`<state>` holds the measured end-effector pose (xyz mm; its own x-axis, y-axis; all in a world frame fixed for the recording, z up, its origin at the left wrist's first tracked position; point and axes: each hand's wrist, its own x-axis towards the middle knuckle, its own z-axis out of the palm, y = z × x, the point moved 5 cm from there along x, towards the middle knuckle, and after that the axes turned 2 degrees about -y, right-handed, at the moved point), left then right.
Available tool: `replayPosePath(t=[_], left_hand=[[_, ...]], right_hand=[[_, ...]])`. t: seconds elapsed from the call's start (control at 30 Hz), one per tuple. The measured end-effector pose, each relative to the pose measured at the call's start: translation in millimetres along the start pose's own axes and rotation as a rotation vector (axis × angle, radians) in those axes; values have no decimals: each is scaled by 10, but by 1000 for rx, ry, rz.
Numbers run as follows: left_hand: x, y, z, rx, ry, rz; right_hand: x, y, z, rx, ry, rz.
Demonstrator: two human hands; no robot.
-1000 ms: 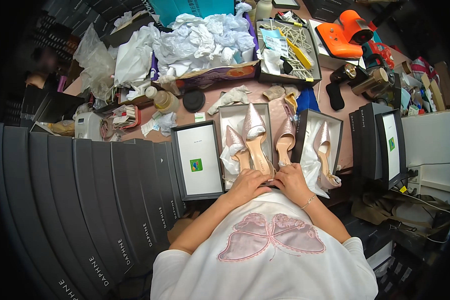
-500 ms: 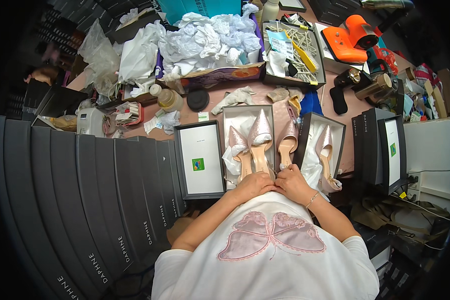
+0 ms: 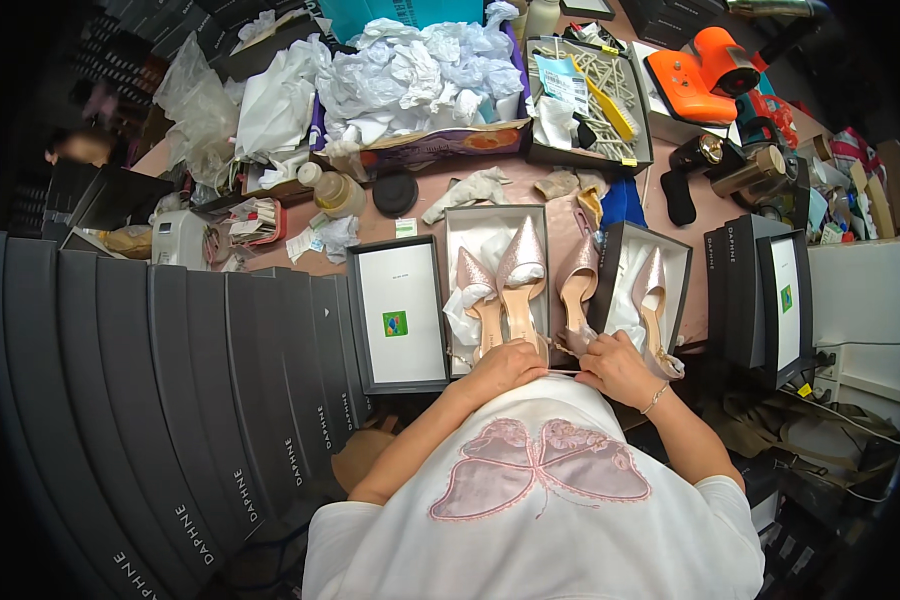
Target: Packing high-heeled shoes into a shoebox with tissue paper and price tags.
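A glittery pink pointed-toe shoe [image 3: 521, 262] leans with its heel end toward me, and my left hand [image 3: 510, 368] is closed around that end. From there a thin pink ankle strap [image 3: 564, 373] runs across to my right hand [image 3: 616, 370], whose fingers pinch its other end. Left of it, a second pink shoe [image 3: 477, 272] rests in an open grey shoe box [image 3: 467, 220] with white tissue. Another pink shoe [image 3: 576, 275] stands between the two boxes, just beyond my right hand. The fourth pink shoe [image 3: 651, 285] lies in the right-hand box [image 3: 675, 262].
A box lid [image 3: 398, 310] lies beside the left box. Dark shoe boxes [image 3: 190, 380] line the left side; more [image 3: 760, 290] stand right. Behind are a carton of crumpled paper [image 3: 420, 80], a box of sticks [image 3: 610, 75] with a yellow brush, a bottle [image 3: 340, 195] and an orange device [image 3: 705, 80].
My right hand has moved right, away from the left one. The thin strap now shows stretched between them. My left hand has hardly moved.
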<state>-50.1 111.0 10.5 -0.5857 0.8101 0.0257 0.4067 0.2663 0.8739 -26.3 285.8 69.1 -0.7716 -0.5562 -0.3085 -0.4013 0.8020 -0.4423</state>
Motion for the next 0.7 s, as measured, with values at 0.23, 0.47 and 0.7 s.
replayPosePath(t=[0.23,0.47,0.7], left_hand=[[-31,7,-84,-223,-33,-88],[-85,39,-159,-189,-15,-169],[-51,126,-162,29,-67,-61]], right_hand=[[-19,-20,-76,-69,-27,46],[114,-280,171,36,159,-26],[151,-248,287,197,166,53]])
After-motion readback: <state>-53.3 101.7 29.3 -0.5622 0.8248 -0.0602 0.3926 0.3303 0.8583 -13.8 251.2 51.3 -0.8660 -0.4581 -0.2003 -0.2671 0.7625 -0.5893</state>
